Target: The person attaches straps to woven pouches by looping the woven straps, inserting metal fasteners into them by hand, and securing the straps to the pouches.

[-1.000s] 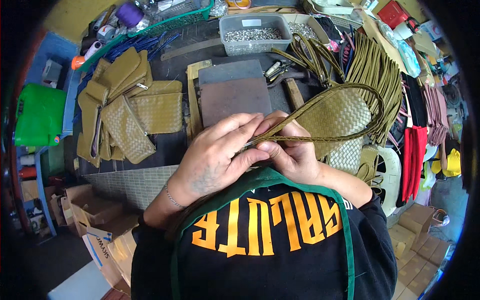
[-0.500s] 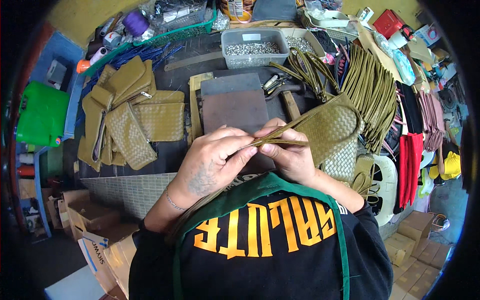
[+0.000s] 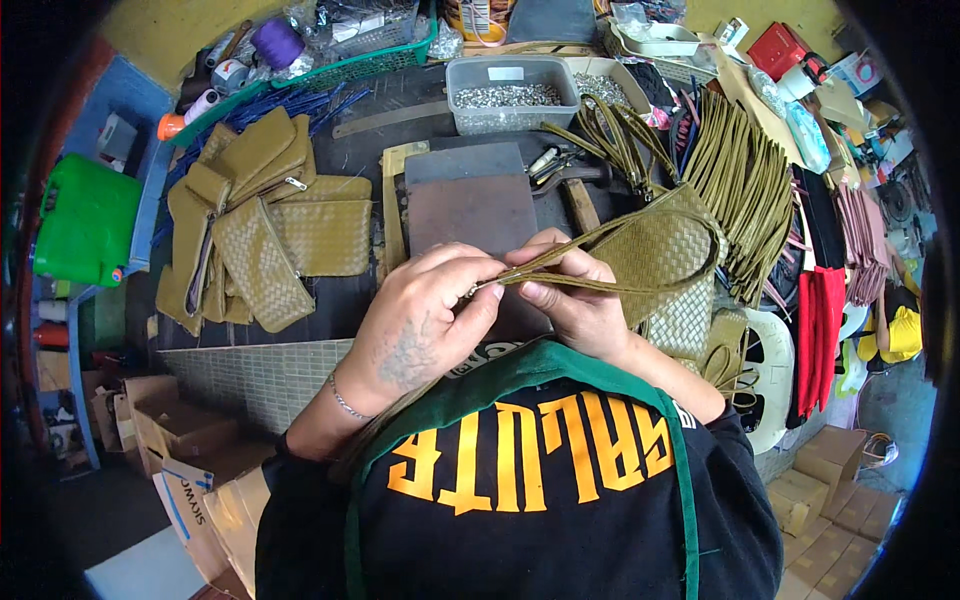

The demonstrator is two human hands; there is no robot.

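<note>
My left hand [image 3: 425,320] and my right hand [image 3: 570,300] meet over the dark workbench [image 3: 330,310], both pinching the thin olive strap [image 3: 600,285] of a woven olive pouch [image 3: 665,255]. The pouch hangs tilted just right of my right hand, its strap looping around it. My fingertips touch at the strap's near end. A brown leather pad [image 3: 470,210] lies on the bench right behind my hands.
A pile of woven olive pouches [image 3: 265,235] lies at the left. A clear tub of metal rivets [image 3: 512,95] stands at the back, olive straps [image 3: 745,180] hang at the right. A green basket [image 3: 330,60], a green container [image 3: 85,220] and cardboard boxes [image 3: 190,450] surround the bench.
The woven pouch has swung up and rightward, now more upright beside my right hand. Both hands have kept hold of the strap and shifted slightly away from my body.
</note>
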